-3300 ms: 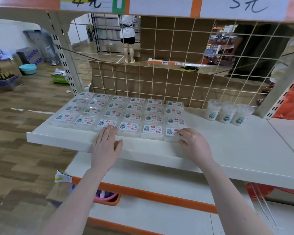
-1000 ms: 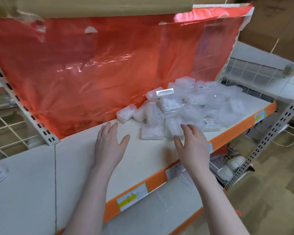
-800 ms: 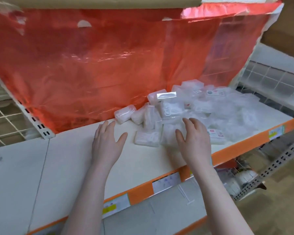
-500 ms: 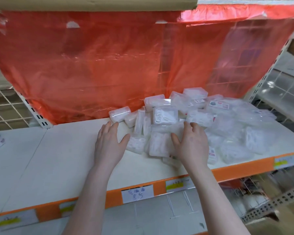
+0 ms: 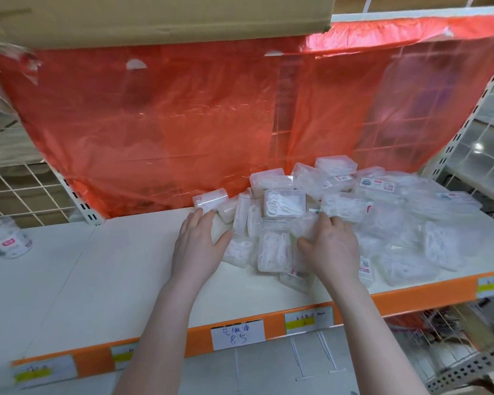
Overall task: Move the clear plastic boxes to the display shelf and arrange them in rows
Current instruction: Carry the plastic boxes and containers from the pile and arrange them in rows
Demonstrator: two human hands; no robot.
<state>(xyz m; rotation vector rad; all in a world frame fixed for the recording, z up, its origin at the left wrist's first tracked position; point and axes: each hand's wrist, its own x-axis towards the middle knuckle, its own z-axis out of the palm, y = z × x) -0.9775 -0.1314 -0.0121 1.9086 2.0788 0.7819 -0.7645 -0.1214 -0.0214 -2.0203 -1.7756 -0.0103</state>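
A loose heap of clear plastic boxes (image 5: 284, 203) with white contents lies on the right half of a white shelf (image 5: 111, 266). Some boxes lie flat, some stand on edge, and several reach the shelf's front right corner. My left hand (image 5: 197, 246) lies flat on the shelf at the heap's left edge, fingers straight, thumb against a box (image 5: 237, 250). My right hand (image 5: 334, 252) is on top of the heap, its fingers and thumb curled round a clear box (image 5: 305, 228).
A red plastic sheet (image 5: 183, 124) hangs behind the shelf under a cardboard box (image 5: 154, 18). Round clear tubs (image 5: 9, 240) stand at the far left. The shelf's orange front edge carries a price tag (image 5: 238, 333). A wire grid (image 5: 491, 149) is at the right.
I turned from the shelf with arranged rows to this heap. Both hands moved forward into it; my right hand's fingers have curled onto a box and my left hand reached the heap's edge.
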